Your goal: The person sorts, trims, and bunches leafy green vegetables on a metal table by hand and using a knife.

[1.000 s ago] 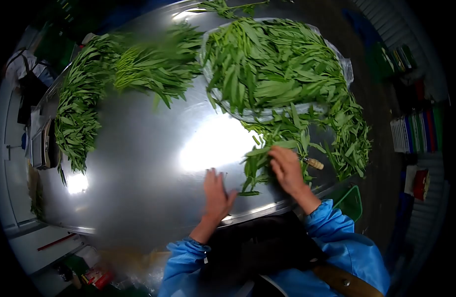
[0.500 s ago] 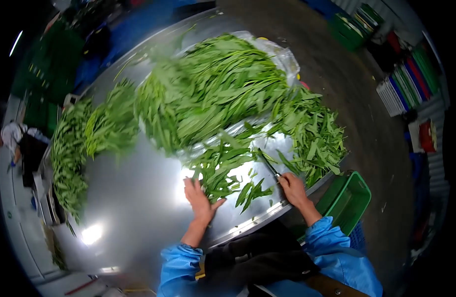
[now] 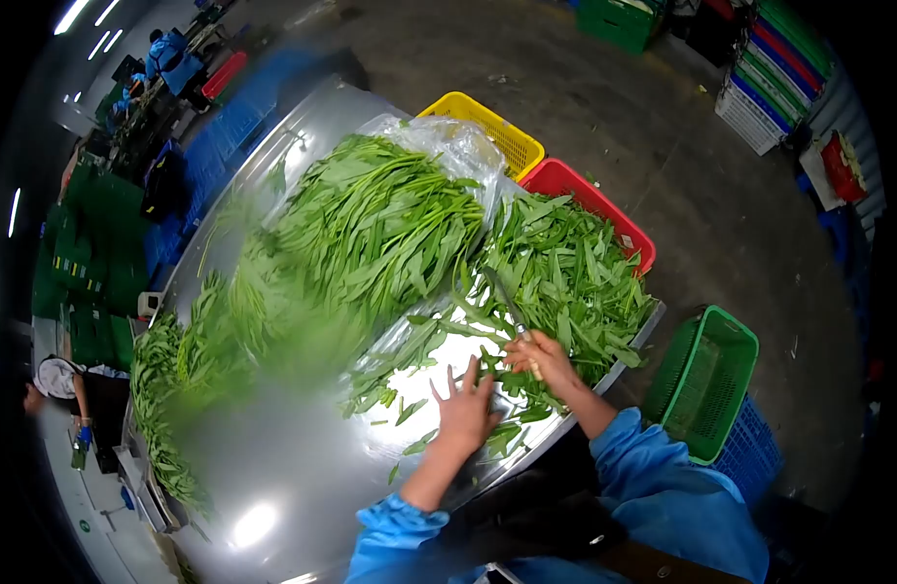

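Observation:
My right hand (image 3: 543,360) is wrapped round the handle of a knife (image 3: 508,303), whose blade points up and away over the leaves. Beside it, my left hand (image 3: 463,414) is spread with fingers apart, low over loose leaves and cut bits on the metal table (image 3: 303,457). Long leafy green stems (image 3: 380,224) lie on a clear plastic bag (image 3: 468,151) beyond my hands. Another heap of leaves (image 3: 565,282) reaches the table's right edge. More bunches (image 3: 157,399) lie at the left; a blur hides part of the greens.
Yellow (image 3: 487,128) and red (image 3: 594,206) crates stand past the far right edge. A green crate (image 3: 706,384) and a blue one (image 3: 750,453) are on the right. A person (image 3: 69,389) stands at the left; another person (image 3: 172,66) is far back.
The view has swung, bringing the crates into sight. My right hand took hold of the knife and now has it among the leaves. My left hand has moved closer to it.

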Motion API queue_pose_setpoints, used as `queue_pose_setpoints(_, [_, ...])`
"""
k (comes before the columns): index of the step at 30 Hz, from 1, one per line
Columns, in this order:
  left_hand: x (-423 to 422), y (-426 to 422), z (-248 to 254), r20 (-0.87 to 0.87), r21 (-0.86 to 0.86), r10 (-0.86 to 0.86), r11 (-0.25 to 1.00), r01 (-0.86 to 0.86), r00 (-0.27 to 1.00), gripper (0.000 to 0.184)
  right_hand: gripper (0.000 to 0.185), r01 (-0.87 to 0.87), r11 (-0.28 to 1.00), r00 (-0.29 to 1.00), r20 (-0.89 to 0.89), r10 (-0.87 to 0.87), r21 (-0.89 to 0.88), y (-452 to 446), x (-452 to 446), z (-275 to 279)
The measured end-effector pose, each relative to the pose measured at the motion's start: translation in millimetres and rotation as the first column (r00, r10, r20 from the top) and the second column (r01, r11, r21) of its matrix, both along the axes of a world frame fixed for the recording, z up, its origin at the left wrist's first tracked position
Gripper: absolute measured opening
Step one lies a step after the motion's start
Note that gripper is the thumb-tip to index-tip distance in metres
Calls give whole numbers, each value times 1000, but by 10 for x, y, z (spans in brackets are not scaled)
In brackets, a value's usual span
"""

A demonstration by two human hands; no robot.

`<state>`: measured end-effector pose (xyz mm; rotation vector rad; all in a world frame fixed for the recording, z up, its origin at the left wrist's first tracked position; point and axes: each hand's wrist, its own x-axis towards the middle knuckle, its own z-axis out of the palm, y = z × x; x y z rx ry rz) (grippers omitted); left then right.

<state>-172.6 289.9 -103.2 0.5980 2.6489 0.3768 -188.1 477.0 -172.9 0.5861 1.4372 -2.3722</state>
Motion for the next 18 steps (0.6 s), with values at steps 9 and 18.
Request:
queue_pose_setpoints(9, [-1862, -586, 1026, -336, 374, 405, 886, -274, 850, 40, 23, 197, 944, 980, -23, -198, 265, 983, -686, -177])
queue_pose_setpoints(18, [-3518, -374, 353, -388, 152, 83, 988, -25, 918, 106, 16, 166, 884, 986, -59, -156, 437, 856, -682, -31])
